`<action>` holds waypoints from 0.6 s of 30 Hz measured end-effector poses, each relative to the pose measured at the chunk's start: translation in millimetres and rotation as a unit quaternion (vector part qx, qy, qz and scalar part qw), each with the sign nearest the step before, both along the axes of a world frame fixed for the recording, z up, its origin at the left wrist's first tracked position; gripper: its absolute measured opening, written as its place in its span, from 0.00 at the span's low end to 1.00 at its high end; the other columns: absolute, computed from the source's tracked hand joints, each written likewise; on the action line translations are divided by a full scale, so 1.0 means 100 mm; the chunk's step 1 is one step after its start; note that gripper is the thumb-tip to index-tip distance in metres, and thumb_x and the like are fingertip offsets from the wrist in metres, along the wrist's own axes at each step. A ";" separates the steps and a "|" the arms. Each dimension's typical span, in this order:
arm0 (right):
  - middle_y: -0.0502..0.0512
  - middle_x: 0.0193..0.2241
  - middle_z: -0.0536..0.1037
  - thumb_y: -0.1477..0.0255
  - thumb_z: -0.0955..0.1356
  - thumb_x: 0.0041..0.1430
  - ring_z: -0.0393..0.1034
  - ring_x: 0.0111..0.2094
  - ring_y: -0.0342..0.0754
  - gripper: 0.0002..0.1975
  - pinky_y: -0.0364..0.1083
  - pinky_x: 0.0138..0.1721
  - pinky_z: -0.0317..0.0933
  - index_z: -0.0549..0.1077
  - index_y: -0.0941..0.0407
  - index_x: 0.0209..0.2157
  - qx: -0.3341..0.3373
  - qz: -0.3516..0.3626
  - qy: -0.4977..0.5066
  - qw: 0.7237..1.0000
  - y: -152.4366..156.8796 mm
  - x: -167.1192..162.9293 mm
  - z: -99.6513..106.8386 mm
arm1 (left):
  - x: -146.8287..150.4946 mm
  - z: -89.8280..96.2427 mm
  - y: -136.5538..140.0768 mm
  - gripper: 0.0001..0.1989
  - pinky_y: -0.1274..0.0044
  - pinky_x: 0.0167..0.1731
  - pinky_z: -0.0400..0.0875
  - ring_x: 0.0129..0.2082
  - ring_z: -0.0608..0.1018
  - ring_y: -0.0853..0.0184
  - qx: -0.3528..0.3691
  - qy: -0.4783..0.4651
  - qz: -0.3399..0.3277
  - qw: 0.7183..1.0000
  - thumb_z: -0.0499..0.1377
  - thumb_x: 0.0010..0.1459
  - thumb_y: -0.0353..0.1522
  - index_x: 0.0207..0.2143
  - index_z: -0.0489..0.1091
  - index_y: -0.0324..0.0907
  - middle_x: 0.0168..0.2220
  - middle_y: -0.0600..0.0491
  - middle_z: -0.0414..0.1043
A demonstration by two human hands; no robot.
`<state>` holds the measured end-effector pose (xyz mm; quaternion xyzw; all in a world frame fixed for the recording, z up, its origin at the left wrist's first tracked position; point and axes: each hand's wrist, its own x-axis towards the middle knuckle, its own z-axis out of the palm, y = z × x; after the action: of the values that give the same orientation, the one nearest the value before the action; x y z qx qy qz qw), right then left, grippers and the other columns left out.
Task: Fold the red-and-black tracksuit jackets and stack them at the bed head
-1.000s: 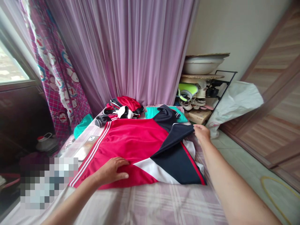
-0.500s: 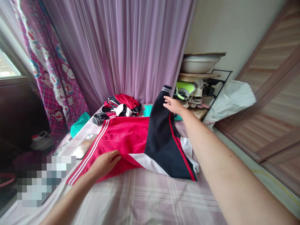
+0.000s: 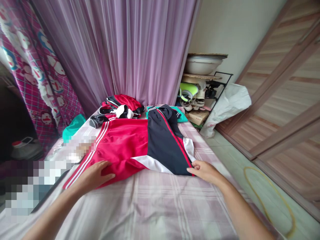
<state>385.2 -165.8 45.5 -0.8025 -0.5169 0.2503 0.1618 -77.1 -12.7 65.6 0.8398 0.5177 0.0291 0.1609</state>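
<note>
A red, black and white track jacket (image 3: pixel 125 136) lies spread sideways on the bed, white stripes along its left edge. My left hand (image 3: pixel 96 173) rests on the red part near the front edge, fingers stretched and thumb apart. At the jacket's front right corner, my right hand (image 3: pixel 205 171) pinches the black fabric by its red piping between thumb and fingers. The black sleeve (image 3: pixel 160 121) lies across the far side, its striped cuff toward the curtain. A bit of white cloth (image 3: pixel 188 147) shows at the right side.
Behind the jacket lies a heap of red and black clothes (image 3: pixel 128 101) beside teal cloth (image 3: pixel 183 115). A purple curtain (image 3: pixel 125 50) hangs at the back. Right of the bed (image 3: pixel 160 206) stand a shoe rack (image 3: pixel 223 83), a white sack (image 3: pixel 227 103) and a wooden wardrobe (image 3: pixel 282 100).
My right hand has let go of the raised black sleeve and come down to the front right corner. The sleeve now lies flat. My left hand has shifted slightly left, its fingers more spread.
</note>
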 end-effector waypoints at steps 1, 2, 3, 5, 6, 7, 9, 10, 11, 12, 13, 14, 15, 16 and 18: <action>0.49 0.20 0.74 0.59 0.70 0.49 0.68 0.24 0.45 0.13 0.42 0.25 0.55 0.71 0.54 0.23 0.021 -0.006 -0.021 1.000 -0.02 -0.03 -0.05 | -0.04 -0.01 -0.02 0.26 0.70 0.46 0.69 0.46 0.79 0.54 -0.006 0.009 0.005 1.000 0.56 0.52 0.48 0.47 0.73 0.43 0.47 0.45 0.78; 0.49 0.20 0.74 0.59 0.69 0.49 0.68 0.25 0.45 0.12 0.42 0.26 0.55 0.70 0.54 0.23 0.048 -0.013 -0.028 0.998 -0.02 -0.05 -0.09 | -0.09 -0.01 -0.04 0.24 0.70 0.45 0.70 0.45 0.79 0.54 -0.013 0.019 0.010 1.000 0.55 0.52 0.47 0.47 0.72 0.43 0.46 0.45 0.78; 0.49 0.21 0.75 0.60 0.67 0.51 0.68 0.26 0.46 0.11 0.43 0.27 0.57 0.71 0.53 0.24 0.086 -0.022 -0.021 0.996 -0.01 -0.07 -0.12 | -0.13 -0.02 -0.06 0.23 0.70 0.45 0.69 0.44 0.79 0.55 -0.018 0.027 0.014 0.999 0.54 0.53 0.46 0.47 0.72 0.43 0.45 0.46 0.78; 0.50 0.24 0.77 0.58 0.64 0.54 0.71 0.29 0.48 0.13 0.44 0.30 0.61 0.72 0.52 0.31 0.183 -0.050 0.026 0.982 0.03 -0.07 -0.10 | -0.19 -0.04 -0.10 0.21 0.71 0.42 0.69 0.42 0.79 0.56 -0.019 0.035 0.021 0.999 0.52 0.55 0.44 0.46 0.70 0.44 0.42 0.47 0.78; 0.52 0.27 0.78 0.57 0.62 0.55 0.72 0.31 0.49 0.15 0.45 0.33 0.63 0.72 0.53 0.35 0.230 -0.070 0.052 0.969 0.04 -0.06 -0.06 | -0.22 -0.05 -0.11 0.19 0.72 0.41 0.69 0.41 0.79 0.57 -0.014 0.031 0.027 0.999 0.51 0.56 0.44 0.46 0.70 0.45 0.41 0.48 0.79; 0.53 0.29 0.79 0.56 0.61 0.56 0.73 0.33 0.50 0.17 0.45 0.35 0.64 0.71 0.53 0.37 0.268 -0.090 0.071 0.957 0.05 -0.04 0.00 | -0.25 -0.05 -0.12 0.18 0.72 0.40 0.69 0.40 0.80 0.57 -0.008 0.024 0.030 0.999 0.50 0.57 0.44 0.44 0.69 0.46 0.39 0.49 0.78; 0.55 0.31 0.79 0.55 0.61 0.56 0.74 0.35 0.52 0.18 0.47 0.37 0.65 0.70 0.53 0.39 0.310 -0.119 0.074 0.940 0.05 0.02 0.13 | -0.28 -0.05 -0.14 0.17 0.73 0.39 0.69 0.39 0.79 0.58 0.005 0.000 0.028 1.000 0.47 0.59 0.44 0.42 0.68 0.47 0.38 0.50 0.78; 0.55 0.30 0.79 0.54 0.61 0.56 0.74 0.35 0.52 0.18 0.47 0.37 0.65 0.70 0.53 0.38 0.316 -0.124 0.057 0.939 0.04 0.05 0.20 | -0.29 -0.03 -0.15 0.17 0.73 0.39 0.70 0.39 0.79 0.59 0.010 -0.013 0.023 1.000 0.46 0.59 0.44 0.42 0.68 0.46 0.38 0.50 0.77; 0.54 0.29 0.78 0.54 0.61 0.56 0.73 0.34 0.52 0.18 0.47 0.37 0.64 0.71 0.52 0.36 0.315 -0.119 0.034 0.941 0.01 0.08 0.25 | -0.31 -0.02 -0.16 0.17 0.73 0.40 0.69 0.39 0.79 0.59 0.011 -0.023 0.015 1.000 0.46 0.59 0.44 0.42 0.67 0.46 0.39 0.49 0.77; 0.54 0.27 0.78 0.54 0.61 0.56 0.73 0.33 0.52 0.18 0.46 0.36 0.64 0.71 0.52 0.34 0.305 -0.103 0.008 0.947 -0.03 0.10 0.27 | -0.32 0.00 -0.18 0.18 0.73 0.40 0.69 0.39 0.79 0.59 0.009 -0.027 0.007 1.000 0.46 0.59 0.44 0.42 0.67 0.46 0.39 0.49 0.77; 0.53 0.26 0.77 0.53 0.61 0.56 0.72 0.32 0.52 0.17 0.46 0.35 0.63 0.71 0.51 0.32 0.287 -0.081 -0.016 0.954 -0.07 0.12 0.27 | -0.33 0.01 -0.19 0.17 0.73 0.39 0.69 0.39 0.79 0.59 0.004 -0.022 0.001 1.000 0.46 0.59 0.44 0.42 0.67 0.46 0.39 0.49 0.77; 0.52 0.24 0.77 0.54 0.60 0.57 0.72 0.30 0.52 0.17 0.46 0.33 0.62 0.71 0.51 0.30 0.261 -0.058 -0.035 0.963 -0.11 0.13 0.24 | -0.35 0.02 -0.20 0.17 0.73 0.38 0.69 0.38 0.79 0.59 -0.005 -0.009 -0.003 1.000 0.47 0.59 0.45 0.42 0.67 0.46 0.38 0.49 0.77; 0.52 0.23 0.76 0.54 0.60 0.57 0.72 0.28 0.51 0.17 0.45 0.31 0.61 0.71 0.51 0.29 0.229 -0.035 -0.051 0.971 -0.16 0.14 0.19 | -0.37 0.02 -0.21 0.17 0.73 0.37 0.69 0.37 0.79 0.59 -0.012 0.009 -0.007 1.000 0.48 0.59 0.45 0.41 0.68 0.46 0.36 0.50 0.77; 0.51 0.21 0.75 0.55 0.60 0.57 0.71 0.26 0.50 0.16 0.45 0.29 0.60 0.70 0.50 0.27 0.198 -0.016 -0.066 0.978 -0.20 0.13 0.12 | -0.39 0.03 -0.21 0.16 0.73 0.36 0.68 0.36 0.79 0.59 -0.019 0.028 -0.012 0.999 0.49 0.58 0.45 0.40 0.68 0.46 0.35 0.50 0.77; 0.51 0.19 0.74 0.56 0.59 0.58 0.70 0.23 0.50 0.16 0.45 0.26 0.56 0.69 0.50 0.26 0.151 0.010 -0.099 0.983 -0.28 0.11 -0.02 | -0.44 0.03 -0.19 0.16 0.74 0.35 0.67 0.34 0.79 0.60 -0.030 0.057 -0.025 0.998 0.50 0.58 0.46 0.35 0.70 0.46 0.33 0.51 0.77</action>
<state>395.7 -193.7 43.4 -0.7847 -0.5699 0.0900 0.2266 -121.0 -31.7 68.6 0.8475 0.5056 -0.0379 0.1570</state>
